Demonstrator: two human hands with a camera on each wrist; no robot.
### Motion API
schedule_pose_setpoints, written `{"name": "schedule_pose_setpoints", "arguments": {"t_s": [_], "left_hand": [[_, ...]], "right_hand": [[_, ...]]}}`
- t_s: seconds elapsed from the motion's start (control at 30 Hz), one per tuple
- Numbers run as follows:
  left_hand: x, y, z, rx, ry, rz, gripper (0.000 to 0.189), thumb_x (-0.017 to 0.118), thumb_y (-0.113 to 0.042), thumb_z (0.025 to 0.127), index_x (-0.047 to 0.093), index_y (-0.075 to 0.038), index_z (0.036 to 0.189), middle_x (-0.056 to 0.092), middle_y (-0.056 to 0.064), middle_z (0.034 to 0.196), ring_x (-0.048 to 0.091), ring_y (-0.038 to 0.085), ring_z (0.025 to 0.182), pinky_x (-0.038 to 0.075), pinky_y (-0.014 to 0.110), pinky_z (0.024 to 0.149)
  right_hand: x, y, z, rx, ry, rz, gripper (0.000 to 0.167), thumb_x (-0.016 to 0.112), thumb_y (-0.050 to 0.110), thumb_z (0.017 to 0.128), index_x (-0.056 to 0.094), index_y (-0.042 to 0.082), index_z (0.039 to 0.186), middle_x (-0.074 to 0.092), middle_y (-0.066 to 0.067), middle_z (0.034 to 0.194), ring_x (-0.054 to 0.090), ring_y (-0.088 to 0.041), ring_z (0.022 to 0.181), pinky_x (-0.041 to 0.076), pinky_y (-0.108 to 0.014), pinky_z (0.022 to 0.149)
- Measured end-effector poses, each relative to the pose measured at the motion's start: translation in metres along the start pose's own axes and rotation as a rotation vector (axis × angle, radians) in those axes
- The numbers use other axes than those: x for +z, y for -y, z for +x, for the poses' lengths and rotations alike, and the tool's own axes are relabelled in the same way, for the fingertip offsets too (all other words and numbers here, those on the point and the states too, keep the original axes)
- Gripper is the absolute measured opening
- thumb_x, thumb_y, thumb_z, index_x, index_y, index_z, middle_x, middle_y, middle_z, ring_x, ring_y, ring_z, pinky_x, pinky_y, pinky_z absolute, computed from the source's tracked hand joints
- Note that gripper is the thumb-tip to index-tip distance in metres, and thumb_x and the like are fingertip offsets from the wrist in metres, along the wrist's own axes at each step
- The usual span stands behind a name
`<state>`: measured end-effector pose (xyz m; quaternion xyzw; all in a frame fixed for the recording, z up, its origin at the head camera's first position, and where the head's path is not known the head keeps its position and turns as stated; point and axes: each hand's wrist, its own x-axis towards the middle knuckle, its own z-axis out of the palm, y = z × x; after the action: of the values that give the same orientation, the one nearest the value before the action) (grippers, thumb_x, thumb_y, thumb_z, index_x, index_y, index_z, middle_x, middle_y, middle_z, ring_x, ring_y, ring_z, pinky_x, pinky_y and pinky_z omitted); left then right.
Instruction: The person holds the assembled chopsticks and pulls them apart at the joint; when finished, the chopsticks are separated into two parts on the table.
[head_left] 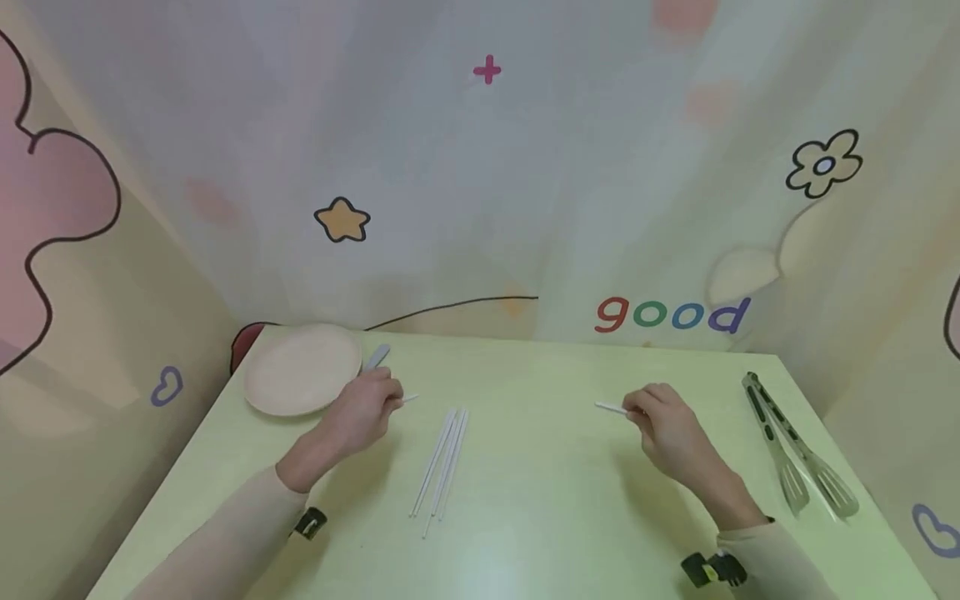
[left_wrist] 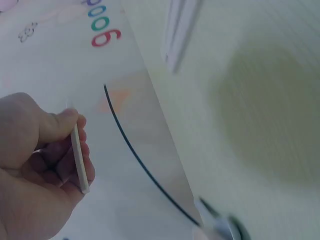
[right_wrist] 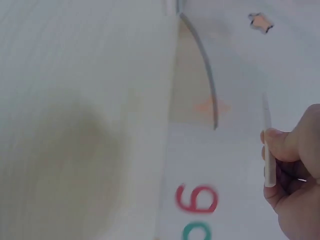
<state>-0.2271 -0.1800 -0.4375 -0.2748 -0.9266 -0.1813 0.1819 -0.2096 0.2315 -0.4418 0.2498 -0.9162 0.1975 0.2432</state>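
Between thumb and curled fingers, my left hand (head_left: 363,417) pinches a short white stick (left_wrist: 80,160), raised over the table near the plate. On the other side, my right hand (head_left: 671,429) grips a similar short white stick (right_wrist: 270,167) above the table, its thin end pointing left in the head view. A wide gap separates the two hands. Several long white sticks (head_left: 442,458) lie loosely side by side on the table between them, closer to the left hand. Part of each held stick is hidden by the fingers.
A pale round plate (head_left: 303,371) sits at the table's back left. Beside it a grey flat-ended utensil (head_left: 377,357) is partly covered by the left hand. Metal tongs (head_left: 795,450) with slotted ends lie at the right edge. A printed curtain (head_left: 450,167) hangs behind the table.
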Motion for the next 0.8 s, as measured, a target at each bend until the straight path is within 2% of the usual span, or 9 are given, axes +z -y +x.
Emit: {"name": "schedule_pose_setpoints", "arguments": {"t_s": [0.1,0.17,0.33,0.43,0.57,0.8], "left_hand": [[-0.002,-0.001,0.010,0.106,0.037,-0.043,0.003,0.069,-0.002,0.086,0.070,-0.004,0.083,0.054,0.000,0.075,0.050,0.013,0.069,0.046,0.025,0.063],[-0.001,-0.006,0.012,0.131,0.061,-0.058,0.004,0.069,-0.004,0.087,0.071,-0.004,0.084,0.055,-0.001,0.075,0.051,0.012,0.071,0.048,0.024,0.064],[-0.001,-0.014,0.010,0.070,0.047,-0.059,0.003,0.072,-0.005,0.085,0.073,-0.003,0.083,0.056,-0.002,0.074,0.052,0.012,0.071,0.048,0.024,0.064],[-0.001,-0.015,0.009,0.085,0.037,-0.062,0.005,0.072,-0.007,0.085,0.073,-0.002,0.084,0.057,-0.001,0.074,0.052,0.011,0.070,0.048,0.023,0.064],[0.002,-0.015,0.004,0.097,0.060,-0.071,0.004,0.071,-0.007,0.086,0.073,-0.004,0.085,0.055,-0.003,0.074,0.048,0.008,0.068,0.044,0.019,0.060],[-0.001,-0.014,-0.002,0.058,0.058,-0.066,0.005,0.071,-0.009,0.086,0.074,-0.005,0.084,0.053,-0.006,0.072,0.045,0.006,0.067,0.042,0.018,0.060]], "right_hand": [[-0.008,0.010,0.009,-0.062,0.032,0.031,0.017,0.070,-0.009,0.080,0.067,0.004,0.090,0.061,-0.002,0.086,0.052,-0.016,0.081,0.053,-0.033,0.068],[-0.009,0.016,0.010,-0.083,0.052,0.042,0.016,0.072,-0.008,0.080,0.067,0.004,0.090,0.061,-0.001,0.086,0.052,-0.014,0.081,0.054,-0.031,0.068],[-0.011,0.020,0.004,-0.024,0.061,0.030,0.017,0.075,-0.006,0.077,0.069,0.007,0.086,0.061,0.003,0.083,0.051,-0.011,0.079,0.053,-0.029,0.067],[-0.012,0.020,0.000,0.001,0.042,0.042,0.017,0.076,-0.006,0.077,0.070,0.008,0.086,0.062,0.003,0.083,0.051,-0.011,0.079,0.052,-0.028,0.065],[-0.013,0.021,-0.009,0.010,0.021,0.061,0.019,0.076,-0.006,0.075,0.071,0.009,0.084,0.062,0.005,0.083,0.051,-0.009,0.077,0.050,-0.024,0.062],[-0.013,0.019,-0.016,-0.006,-0.009,0.048,0.024,0.078,-0.008,0.071,0.071,0.012,0.082,0.061,0.008,0.081,0.050,-0.007,0.076,0.049,-0.023,0.061]]}}
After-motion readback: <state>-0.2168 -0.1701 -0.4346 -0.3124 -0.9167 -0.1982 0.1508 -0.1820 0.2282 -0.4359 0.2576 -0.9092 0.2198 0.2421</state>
